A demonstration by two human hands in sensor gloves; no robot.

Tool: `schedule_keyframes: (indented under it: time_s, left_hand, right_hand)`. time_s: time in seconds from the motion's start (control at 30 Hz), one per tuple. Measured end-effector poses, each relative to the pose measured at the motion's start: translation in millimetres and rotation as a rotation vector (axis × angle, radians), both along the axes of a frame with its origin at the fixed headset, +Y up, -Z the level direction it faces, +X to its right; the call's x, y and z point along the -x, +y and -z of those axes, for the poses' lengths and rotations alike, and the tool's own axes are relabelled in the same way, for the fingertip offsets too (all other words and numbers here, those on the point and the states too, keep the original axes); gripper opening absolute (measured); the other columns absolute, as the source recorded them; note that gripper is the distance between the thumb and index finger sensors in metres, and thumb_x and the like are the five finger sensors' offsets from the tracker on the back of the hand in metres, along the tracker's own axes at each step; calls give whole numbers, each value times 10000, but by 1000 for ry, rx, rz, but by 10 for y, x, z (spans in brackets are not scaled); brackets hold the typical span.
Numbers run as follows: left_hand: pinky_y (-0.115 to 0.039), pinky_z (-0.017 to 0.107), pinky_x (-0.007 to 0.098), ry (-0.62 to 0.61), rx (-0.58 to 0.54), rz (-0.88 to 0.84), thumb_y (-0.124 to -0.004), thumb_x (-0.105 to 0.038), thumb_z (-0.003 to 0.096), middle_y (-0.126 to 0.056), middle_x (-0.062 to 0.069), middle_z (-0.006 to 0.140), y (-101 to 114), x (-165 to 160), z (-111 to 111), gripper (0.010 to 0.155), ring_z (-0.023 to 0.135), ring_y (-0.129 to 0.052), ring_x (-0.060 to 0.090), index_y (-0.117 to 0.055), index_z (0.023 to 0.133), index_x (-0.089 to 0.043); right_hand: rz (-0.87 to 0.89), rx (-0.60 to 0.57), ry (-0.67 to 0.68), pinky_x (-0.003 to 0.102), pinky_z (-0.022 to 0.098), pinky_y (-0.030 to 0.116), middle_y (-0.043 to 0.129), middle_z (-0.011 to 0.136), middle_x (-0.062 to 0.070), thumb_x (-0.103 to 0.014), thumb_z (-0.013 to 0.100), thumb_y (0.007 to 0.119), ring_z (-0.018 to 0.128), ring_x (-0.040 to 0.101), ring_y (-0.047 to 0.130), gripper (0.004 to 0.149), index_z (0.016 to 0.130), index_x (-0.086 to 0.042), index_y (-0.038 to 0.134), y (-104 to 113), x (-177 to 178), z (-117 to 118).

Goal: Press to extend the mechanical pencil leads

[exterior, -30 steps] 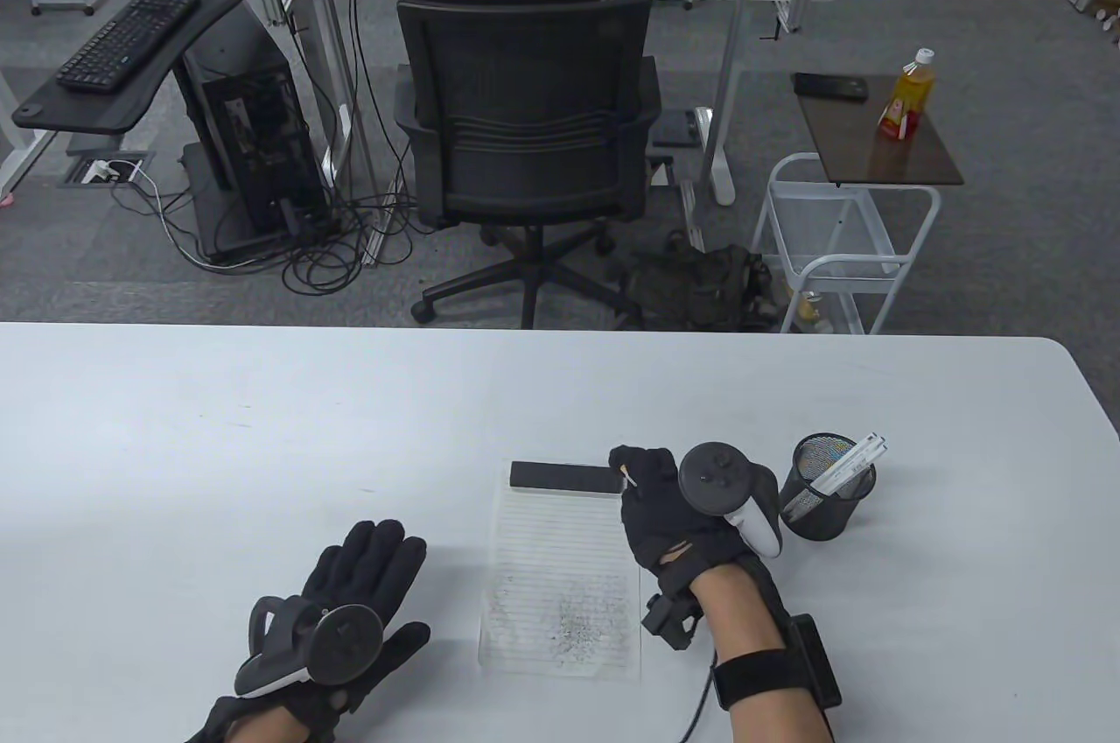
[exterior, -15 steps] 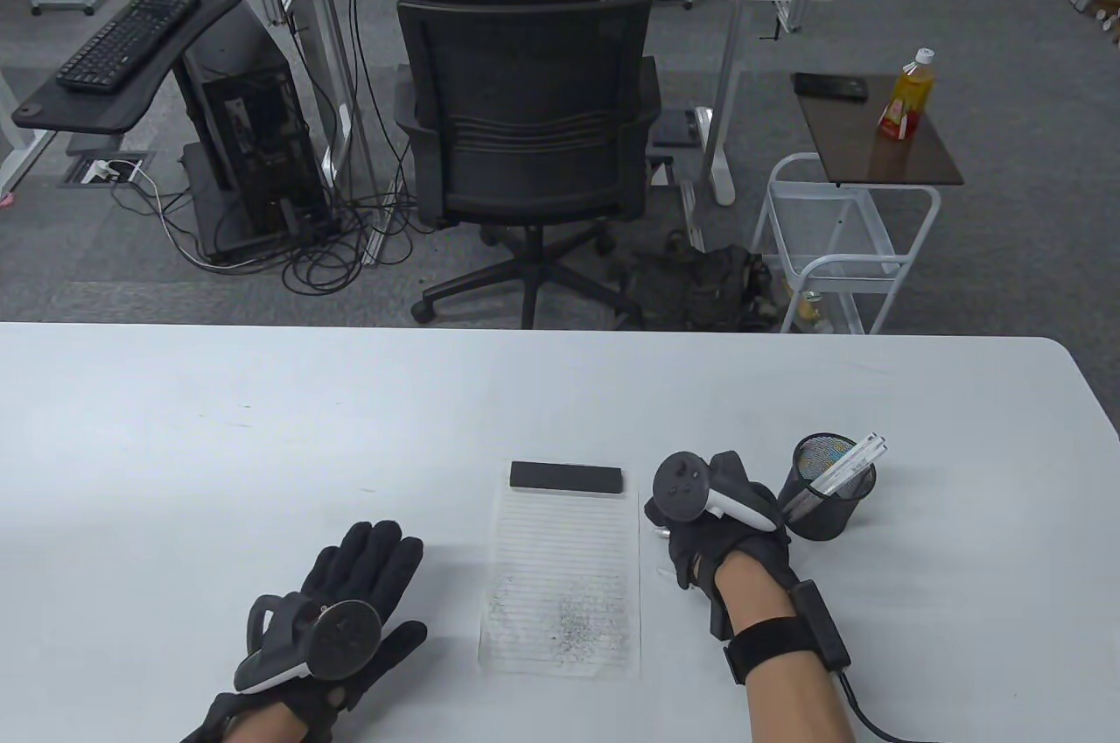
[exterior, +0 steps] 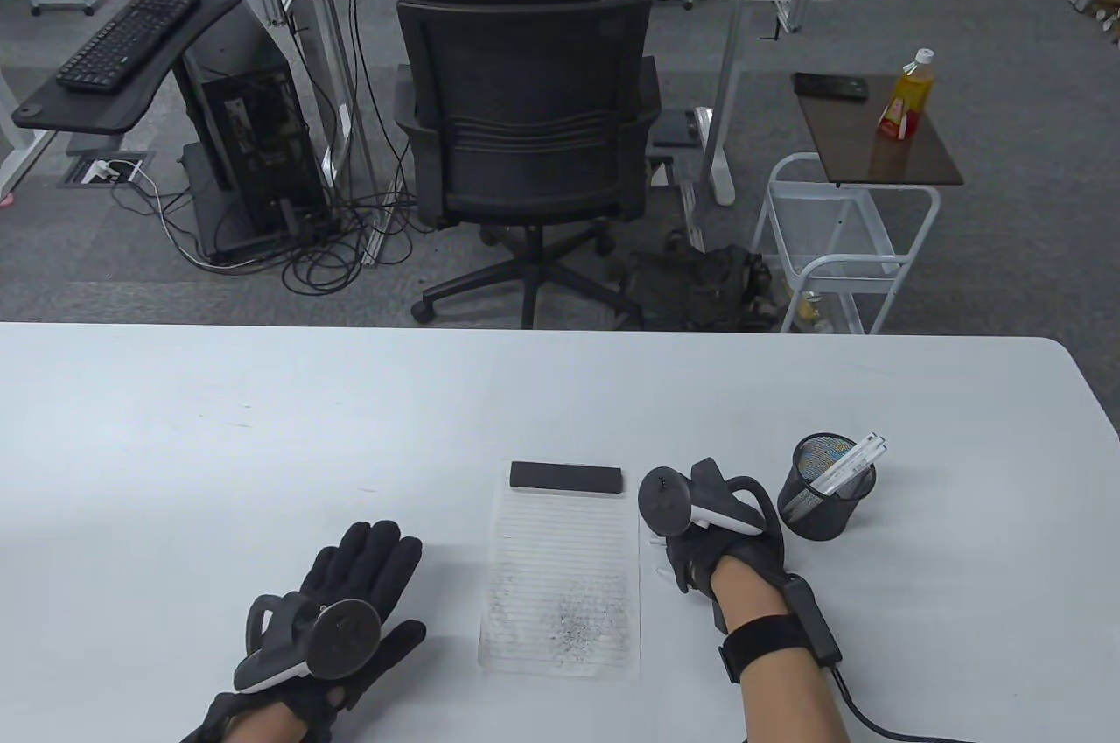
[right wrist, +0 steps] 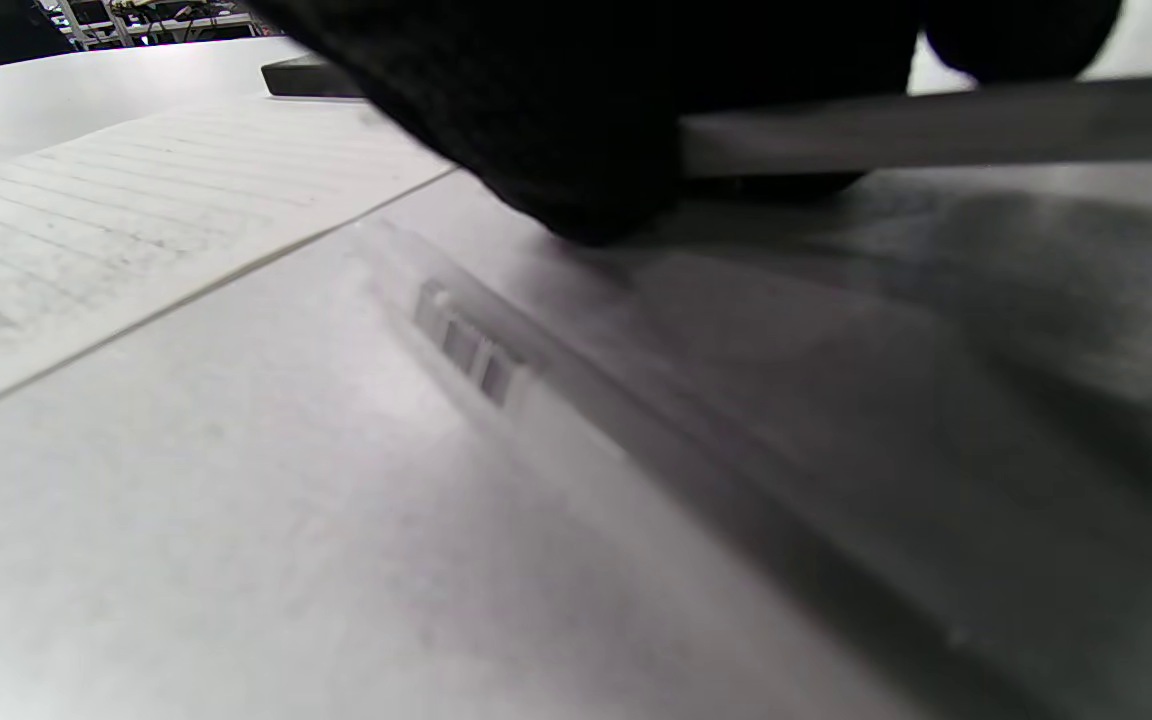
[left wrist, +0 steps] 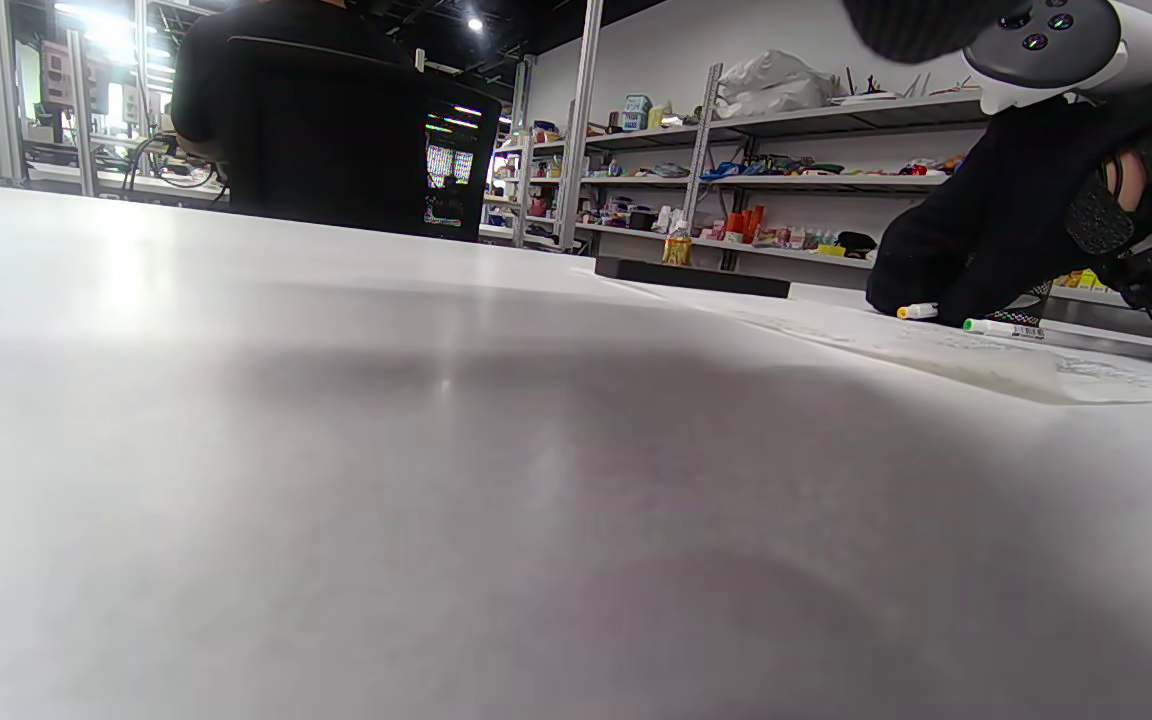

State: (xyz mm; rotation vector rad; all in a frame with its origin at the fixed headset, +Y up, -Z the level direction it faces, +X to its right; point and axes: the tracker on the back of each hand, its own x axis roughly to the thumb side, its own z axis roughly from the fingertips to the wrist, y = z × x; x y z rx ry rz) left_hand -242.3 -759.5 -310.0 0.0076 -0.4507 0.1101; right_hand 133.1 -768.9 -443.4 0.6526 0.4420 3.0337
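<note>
**Right hand down among pencils beside the lined sheet**

White worktop (exterior: 262,428) carries a lined sheet (exterior: 560,577), smudged with graphite near its lower end, probably from testing leads. From above, the right hand (exterior: 700,559) sits just right of the sheet, curled downward, with a sliver of white pencil showing under it. A mesh cup (exterior: 827,489), right of the sheet, holds more white pencils. The left hand (exterior: 350,594) lies flat left of the sheet, fingers spread and holding nothing, apparently idle.

Seen low from the left wrist, two pencils rest on the worktop by the sheet's far edge: a yellow-capped pencil (left wrist: 916,311) poking from under the right hand, and a green-capped pencil (left wrist: 1006,327) beside it.

Close under the right wrist, blurred fingers (right wrist: 576,150) press down over a pale pencil barrel; whether they grip it or merely rest on it I cannot tell. Another barrel with a barcode lies nearer the camera.
</note>
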Motion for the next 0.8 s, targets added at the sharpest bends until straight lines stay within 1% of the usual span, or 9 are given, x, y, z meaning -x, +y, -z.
schedule_keyframes:
  time_s: [0.23,0.47,0.57,0.63,0.77,0.8]
  left_hand:
    - [-432,762,651,3,-7,-7,-647,-626,453,-297,129,1201,9,6,0,865,1114,-371,482,-296,1144,-243]
    - [-432,761,651,3,-6,-4,-648,-626,454,-296,132,1200,4,3,-2,868,1113,-372,483,-294,1146,-239]
    - [-432,761,651,2,-9,-4,-649,-625,454,-298,132,1200,5,1,-4,866,1113,-371,482,-295,1145,-241]
    - [-432,760,652,1,-13,-7,-648,-626,454,-297,131,1200,9,1,-7,866,1113,-372,482,-296,1145,-241]
    - [-433,761,651,-3,-20,-10,-649,-625,454,-298,131,1200,18,-5,-16,867,1113,-372,481,-296,1145,-240]
    - [-432,761,651,-5,-20,-10,-648,-626,454,-297,131,1200,15,-7,-16,866,1113,-370,483,-296,1145,-241]
  right_hand:
    - [-16,-15,26,667,537,768,893,787,181,-148,434,972,658,428,964,439,858,-84,881,4,18,-9]
    - [-44,-90,46,649,513,796,937,748,173,-188,430,978,623,418,1001,418,829,-82,913,-5,49,-53]
    - [-63,-104,46,654,527,777,928,766,166,-200,439,973,646,427,982,421,842,-93,910,5,39,-90]
    - [-52,-116,33,662,544,758,892,821,163,-235,447,964,704,445,945,471,891,-108,870,82,5,-136]
    - [134,-242,-23,661,544,750,867,853,174,-268,466,939,733,472,912,490,920,-106,847,433,-152,-277]
    - [196,-298,-65,661,545,748,864,856,176,-279,473,932,736,476,906,489,922,-103,847,611,-272,-339]
